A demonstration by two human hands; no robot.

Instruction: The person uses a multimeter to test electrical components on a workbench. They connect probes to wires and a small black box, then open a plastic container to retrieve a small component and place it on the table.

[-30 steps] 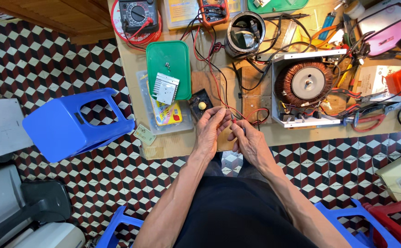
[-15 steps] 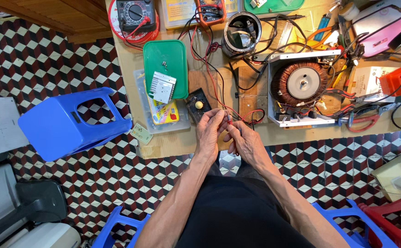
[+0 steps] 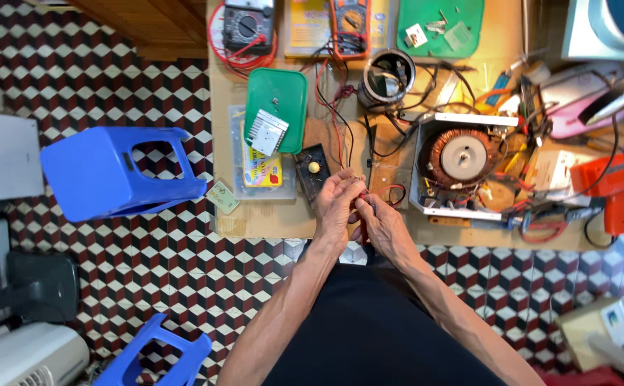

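Red wire (image 3: 390, 191) runs between both hands at the near edge of the workbench (image 3: 269, 218), just in front of the person's body. The left hand (image 3: 337, 207) and the right hand (image 3: 382, 227) meet there, fingertips pressed close around the thin strand, apparently pinching it; the exact grip is too small to tell. Holding it close to the body, above the bench edge, seems to keep the fine work steady and well in view. The wire loops back toward the open metal chassis with a copper-wound transformer (image 3: 462, 157) at the right. Just beside the left hand lies a small black box with a yellow knob (image 3: 313, 168). Farther back sit a green tray (image 3: 276, 107) and 2 meters (image 3: 244, 25). A blue plastic stool (image 3: 111, 171) lies tipped on the tiled floor.
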